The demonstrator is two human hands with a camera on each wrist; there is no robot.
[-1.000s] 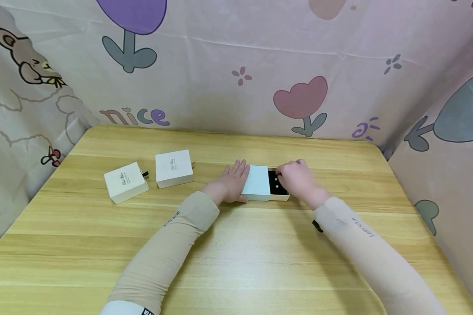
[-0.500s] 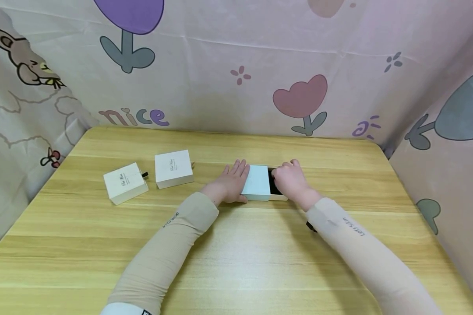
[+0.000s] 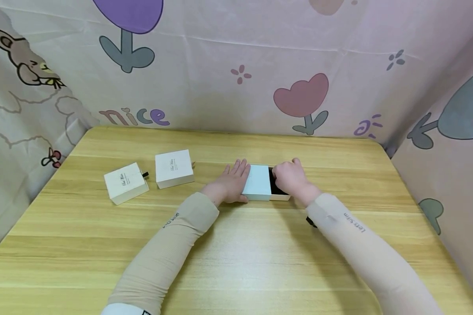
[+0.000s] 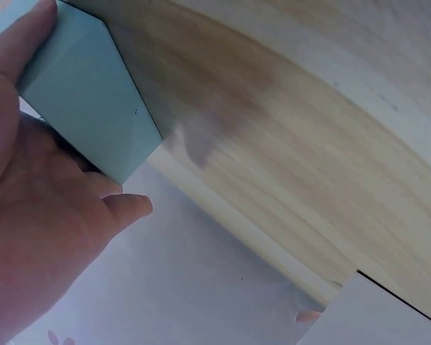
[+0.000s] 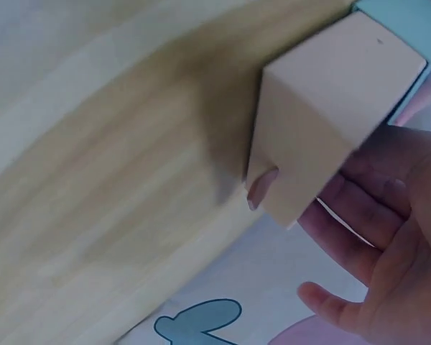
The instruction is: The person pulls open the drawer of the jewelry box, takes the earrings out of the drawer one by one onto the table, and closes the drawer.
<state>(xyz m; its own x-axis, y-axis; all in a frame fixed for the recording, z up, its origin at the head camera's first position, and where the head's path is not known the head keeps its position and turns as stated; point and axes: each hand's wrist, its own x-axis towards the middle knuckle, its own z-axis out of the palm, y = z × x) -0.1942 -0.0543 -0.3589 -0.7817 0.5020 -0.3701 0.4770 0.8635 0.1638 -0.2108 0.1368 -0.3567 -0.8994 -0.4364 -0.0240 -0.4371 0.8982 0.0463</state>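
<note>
A light blue sleeve box [image 3: 257, 179] lies in front of me, its cream drawer [image 5: 302, 129] slid partly out to the right. Across the sleeve's left end lies my left hand [image 3: 231, 183], fingers spread over the top and thumb [image 4: 29, 36] along the near side, holding it. My right hand [image 3: 291, 177] reaches over the drawer with fingers bent down into its black interior [image 3: 273, 186]. The hand covers most of that interior, and I cannot tell what its fingers hold. A small pink ribbon loop [image 5: 262, 188] sticks out of the drawer's end.
Two closed white boxes with small printed lettering stand to the left: one [image 3: 126, 183] with a black tab, the other [image 3: 174, 168] with a short ribbon tab. The wooden table [image 3: 236, 262] ends at a printed cloth backdrop [image 3: 220, 100].
My right hand has moved slightly left and deeper over the drawer. Small round studs that showed on the black interior are now hidden. My left hand and the sleeve stay put.
</note>
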